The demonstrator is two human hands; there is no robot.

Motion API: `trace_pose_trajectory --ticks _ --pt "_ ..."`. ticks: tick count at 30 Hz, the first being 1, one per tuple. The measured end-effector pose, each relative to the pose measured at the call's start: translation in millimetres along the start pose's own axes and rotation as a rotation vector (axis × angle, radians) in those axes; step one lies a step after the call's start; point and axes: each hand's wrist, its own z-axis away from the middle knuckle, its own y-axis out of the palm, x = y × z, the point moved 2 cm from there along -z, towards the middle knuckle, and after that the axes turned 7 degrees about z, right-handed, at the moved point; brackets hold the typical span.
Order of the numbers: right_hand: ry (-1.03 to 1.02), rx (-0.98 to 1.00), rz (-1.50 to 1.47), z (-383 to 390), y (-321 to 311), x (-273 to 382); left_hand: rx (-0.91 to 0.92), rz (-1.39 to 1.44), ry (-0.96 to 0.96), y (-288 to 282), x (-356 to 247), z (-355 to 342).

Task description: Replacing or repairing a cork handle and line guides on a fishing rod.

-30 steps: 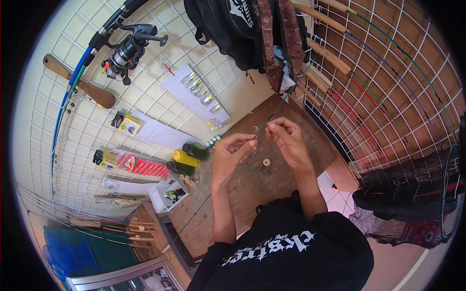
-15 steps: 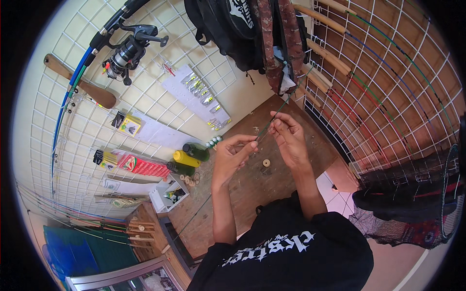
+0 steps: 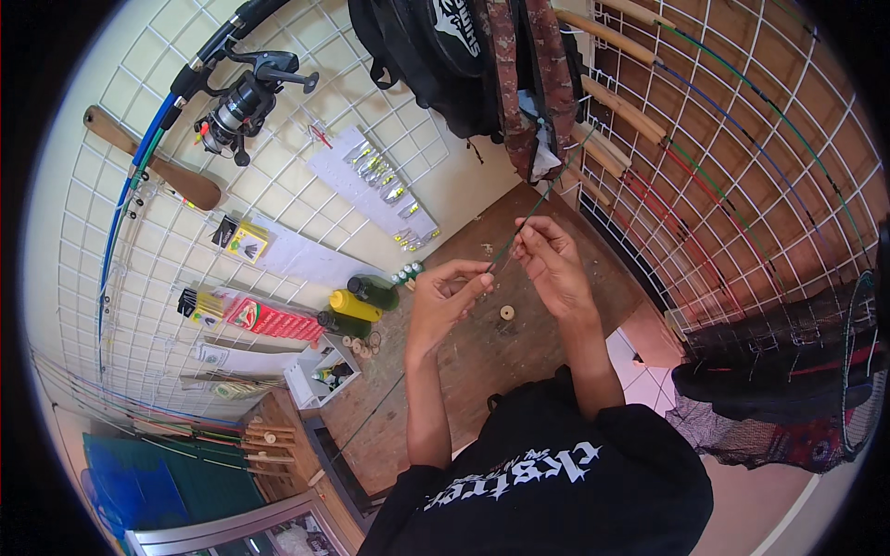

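A thin dark green fishing rod blank (image 3: 371, 414) runs slantwise over the wooden table, from the lower left up past both hands toward the hanging bags. My left hand (image 3: 443, 301) pinches it between thumb and fingertips. A little farther up the rod, my right hand (image 3: 553, 264) also pinches it, thumb against fingers, with the other fingers curled. A short bare stretch of the rod shows between the two hands. Whether a thread or other small part lies at the fingertips is too fine to tell. Below the hands, a small round wooden ring (image 3: 507, 313) lies on the table.
Several bottles, green and yellow (image 3: 355, 304), stand by the left wall near a white box (image 3: 320, 372) and small wooden rings. A fishing reel (image 3: 243, 107) hangs upper left. Black and camouflage bags (image 3: 533, 83) hang ahead. Rods with wooden handles (image 3: 626, 109) line the right grid.
Both hands keep their pinch on the rod with almost no movement. The whole view has shifted very slightly.
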Motion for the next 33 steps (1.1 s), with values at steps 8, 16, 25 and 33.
trace_pose_trajectory --ticks 8,16,25,33 --pt "-0.084 -0.018 0.074 -3.4 -1.4 5.6 -0.021 -0.007 -0.042 2.2 -4.4 1.8" --pt "-0.150 -0.086 0.072 -27.3 -8.0 43.9 -0.010 0.007 -0.040 1.5 -0.7 2.1" --pt "-0.208 -0.151 0.100 -60.2 -28.3 89.4 0.014 0.013 0.014 2.2 5.3 0.3" --pt "-0.139 -0.147 0.092 -66.6 -30.8 102.1 0.012 0.003 0.008 2.4 5.4 -1.2"
